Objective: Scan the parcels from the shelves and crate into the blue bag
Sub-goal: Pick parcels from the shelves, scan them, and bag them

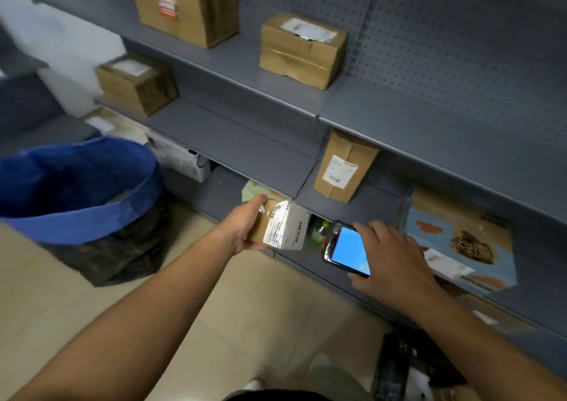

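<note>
The grey shelves [239,142] fill the view ahead of me, with brown parcels [302,52] standing apart on several levels. The blue bag [76,185] stands open on the floor [276,324] to my left, near the end of the shelves. My left arm [153,308] and right arm [478,333] stretch forward and down toward the lower shelves. My left hand [242,225] grips a small parcel [276,228] from its left side, fingers curled round it, white barcode label facing me, held in the air before the shelf edge. My right hand [392,256], back upward, holds a phone [348,250] just right of that parcel, pinched between fingers and thumb, its screen glowing blue.
</note>
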